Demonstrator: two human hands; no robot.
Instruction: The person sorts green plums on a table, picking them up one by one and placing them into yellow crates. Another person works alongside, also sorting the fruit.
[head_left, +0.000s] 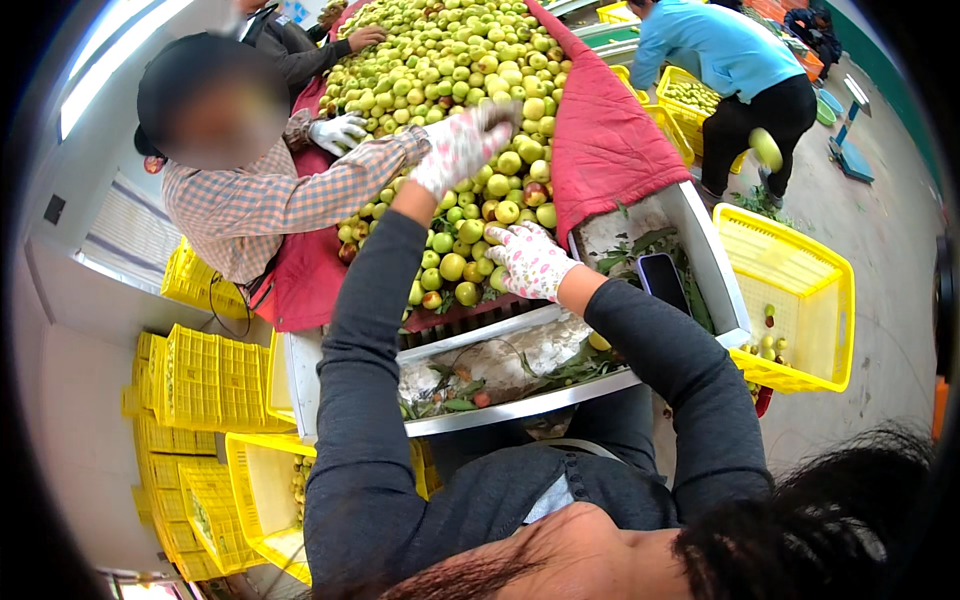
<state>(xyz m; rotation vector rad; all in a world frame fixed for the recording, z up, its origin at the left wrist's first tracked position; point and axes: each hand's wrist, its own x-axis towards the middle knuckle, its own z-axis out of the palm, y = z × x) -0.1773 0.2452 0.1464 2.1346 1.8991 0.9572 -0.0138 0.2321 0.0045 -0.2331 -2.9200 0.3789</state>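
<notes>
A large heap of green jujube-like fruits (450, 67), some with reddish-brown patches, covers the red padded cloth (611, 127) before me. My left hand (465, 150), in a white glove with a pink pattern, is stretched over the heap and blurred; whether it holds a fruit cannot be told. Nearer to me, my right hand (531, 260), in a matching glove, rests at the heap's near right part, its fingers bent over fruits; a grip on one is not plain. Just below lies a metal-edged trough (495, 360) with leaves and a few fruits.
A phone (663, 281) lies in the side trough among leaves. Yellow crates stand at right (817, 300), lower left (247, 487) and stacked at left (217, 382). A co-worker in a checked shirt (247, 195) reaches over the heap beside my left arm; another in blue (720, 45) bends over crates.
</notes>
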